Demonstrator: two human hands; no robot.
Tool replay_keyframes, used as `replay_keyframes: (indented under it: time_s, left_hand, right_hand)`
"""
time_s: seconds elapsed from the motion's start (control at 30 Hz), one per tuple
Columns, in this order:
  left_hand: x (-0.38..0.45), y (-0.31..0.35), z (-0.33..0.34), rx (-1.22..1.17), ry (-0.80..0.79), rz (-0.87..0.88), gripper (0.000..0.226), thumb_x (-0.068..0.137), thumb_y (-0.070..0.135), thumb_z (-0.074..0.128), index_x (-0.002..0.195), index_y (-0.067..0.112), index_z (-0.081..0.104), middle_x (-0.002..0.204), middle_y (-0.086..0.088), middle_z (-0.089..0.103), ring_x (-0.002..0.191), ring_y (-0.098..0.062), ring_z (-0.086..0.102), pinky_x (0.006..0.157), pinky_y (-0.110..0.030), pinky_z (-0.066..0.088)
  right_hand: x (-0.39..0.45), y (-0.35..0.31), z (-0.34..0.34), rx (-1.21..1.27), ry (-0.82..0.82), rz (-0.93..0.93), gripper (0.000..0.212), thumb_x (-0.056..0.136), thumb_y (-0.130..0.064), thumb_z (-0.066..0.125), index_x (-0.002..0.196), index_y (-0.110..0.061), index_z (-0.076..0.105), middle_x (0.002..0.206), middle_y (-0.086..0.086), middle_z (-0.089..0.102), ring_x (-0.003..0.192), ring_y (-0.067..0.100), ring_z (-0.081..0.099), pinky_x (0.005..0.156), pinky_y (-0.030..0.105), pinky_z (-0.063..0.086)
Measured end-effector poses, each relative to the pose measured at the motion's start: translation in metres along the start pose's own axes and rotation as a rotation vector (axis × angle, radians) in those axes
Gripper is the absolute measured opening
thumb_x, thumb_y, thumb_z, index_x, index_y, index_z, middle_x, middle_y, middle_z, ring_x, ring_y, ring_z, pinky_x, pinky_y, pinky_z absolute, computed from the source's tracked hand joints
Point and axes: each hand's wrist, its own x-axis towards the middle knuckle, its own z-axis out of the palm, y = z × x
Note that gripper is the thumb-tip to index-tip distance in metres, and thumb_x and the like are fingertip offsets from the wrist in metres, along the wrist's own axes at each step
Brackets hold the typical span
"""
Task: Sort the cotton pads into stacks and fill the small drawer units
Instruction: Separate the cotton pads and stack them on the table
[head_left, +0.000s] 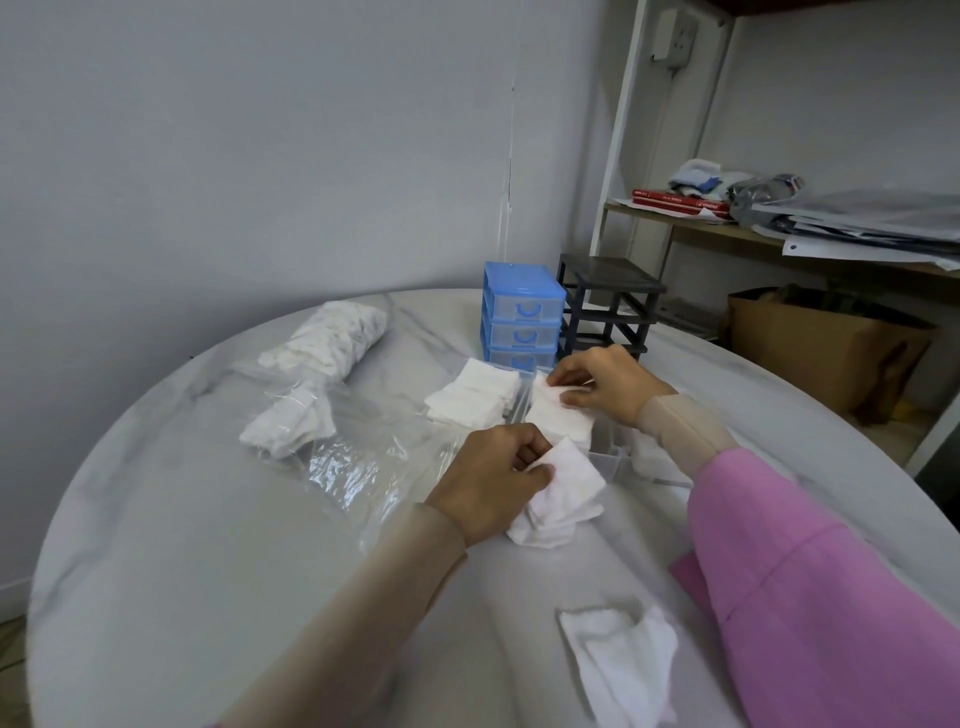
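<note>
My left hand (493, 478) pinches a white cotton pad (571, 467) on top of a loose stack (550, 525) near the table's middle. My right hand (605, 382) grips the far end of another stack of pads (558, 415) that lies in a clear plastic drawer (610, 460). A neat stack of pads (472, 397) lies just left of it. The blue drawer unit (522, 312) stands behind with its three drawers closed. Beside it is an empty dark frame (608, 301).
Clear plastic bags (358, 457) holding more pads (291, 426) lie at the left, with a full bag (332, 332) behind. Loose pads (618, 660) rest near the round marble table's (208, 571) front edge. A shelf (779, 228) and cardboard box (821, 353) stand at the right.
</note>
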Motion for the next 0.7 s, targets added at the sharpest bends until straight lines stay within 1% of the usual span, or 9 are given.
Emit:
replay_keyframes:
  time_s: [0.1, 0.2, 0.27, 0.33, 0.4, 0.47, 0.53, 0.6, 0.7]
  left_hand:
    - [0.000, 0.000, 0.000, 0.000, -0.002, -0.005, 0.011, 0.087, 0.007, 0.060, 0.083, 0.017, 0.057, 0.084, 0.002, 0.060, 0.078, -0.010, 0.052, 0.064, -0.003, 0.036]
    - [0.000, -0.001, 0.000, -0.007, 0.003, -0.009, 0.011, 0.086, 0.007, 0.060, 0.083, 0.017, 0.057, 0.084, 0.003, 0.060, 0.077, -0.010, 0.052, 0.064, -0.003, 0.036]
    - [0.000, 0.000, 0.001, -0.006, 0.001, -0.010, 0.011, 0.086, 0.007, 0.060, 0.083, 0.017, 0.057, 0.083, 0.003, 0.059, 0.076, -0.009, 0.052, 0.064, -0.004, 0.037]
    - [0.000, 0.000, 0.001, -0.005, -0.002, -0.006, 0.011, 0.086, 0.007, 0.060, 0.082, 0.017, 0.057, 0.082, 0.004, 0.059, 0.076, -0.009, 0.051, 0.064, -0.004, 0.037]
    - [0.000, 0.000, 0.001, -0.004, -0.002, -0.006, 0.012, 0.086, 0.007, 0.060, 0.082, 0.017, 0.057, 0.082, 0.004, 0.059, 0.075, -0.009, 0.051, 0.064, -0.004, 0.037]
    - [0.000, -0.001, 0.001, -0.002, 0.002, -0.006, 0.012, 0.086, 0.007, 0.060, 0.082, 0.017, 0.057, 0.083, 0.003, 0.060, 0.076, -0.009, 0.052, 0.064, -0.004, 0.037]
    - [0.000, -0.001, 0.000, 0.001, 0.000, -0.002, 0.012, 0.086, 0.007, 0.060, 0.082, 0.018, 0.057, 0.082, 0.003, 0.060, 0.076, -0.009, 0.052, 0.064, -0.004, 0.037]
    - [0.000, -0.001, 0.001, 0.004, -0.008, -0.003, 0.013, 0.086, 0.007, 0.060, 0.081, 0.018, 0.057, 0.081, 0.005, 0.059, 0.076, -0.009, 0.052, 0.064, -0.004, 0.037]
    - [0.000, -0.002, 0.001, -0.008, -0.011, -0.003, 0.013, 0.086, 0.006, 0.060, 0.080, 0.018, 0.057, 0.076, 0.009, 0.057, 0.072, -0.005, 0.051, 0.064, -0.004, 0.036]
  right_hand:
    - [-0.001, 0.002, 0.000, -0.015, -0.013, -0.014, 0.030, 0.087, -0.001, 0.060, 0.116, -0.009, 0.063, 0.119, 0.006, 0.063, 0.110, 0.015, 0.059, 0.097, 0.023, 0.044]
    - [-0.001, 0.004, 0.000, -0.036, 0.044, -0.015, 0.028, 0.091, 0.000, 0.052, 0.114, -0.009, 0.063, 0.119, 0.006, 0.062, 0.111, 0.018, 0.057, 0.093, 0.021, 0.042]
    - [-0.001, 0.004, 0.002, -0.043, 0.064, 0.007, 0.025, 0.093, -0.002, 0.048, 0.113, -0.010, 0.062, 0.118, 0.007, 0.062, 0.110, 0.020, 0.057, 0.094, 0.024, 0.042]
    - [-0.001, 0.003, 0.003, -0.032, 0.082, 0.012, 0.025, 0.090, 0.003, 0.049, 0.107, -0.013, 0.057, 0.113, 0.009, 0.063, 0.105, 0.023, 0.059, 0.093, 0.033, 0.047]
    - [-0.002, 0.002, 0.004, -0.043, 0.127, -0.013, 0.024, 0.087, 0.006, 0.050, 0.100, -0.015, 0.049, 0.102, 0.007, 0.062, 0.093, 0.023, 0.060, 0.085, 0.036, 0.050]
    - [-0.003, 0.002, 0.006, -0.079, 0.171, -0.048, 0.021, 0.086, 0.007, 0.050, 0.089, -0.014, 0.047, 0.090, 0.008, 0.060, 0.082, 0.024, 0.056, 0.074, 0.033, 0.049]
    - [-0.003, 0.002, 0.009, -0.108, 0.177, -0.063, 0.022, 0.088, 0.005, 0.050, 0.081, -0.015, 0.054, 0.087, 0.008, 0.060, 0.082, 0.023, 0.056, 0.072, 0.029, 0.046]
    - [-0.002, 0.003, 0.011, -0.128, 0.174, -0.068, 0.017, 0.089, 0.002, 0.053, 0.085, -0.010, 0.064, 0.094, 0.007, 0.062, 0.088, 0.020, 0.058, 0.076, 0.023, 0.043]
    - [-0.004, 0.001, 0.011, -0.171, 0.176, -0.076, 0.014, 0.086, -0.001, 0.059, 0.097, -0.006, 0.066, 0.106, 0.005, 0.060, 0.098, 0.019, 0.057, 0.079, 0.017, 0.038]
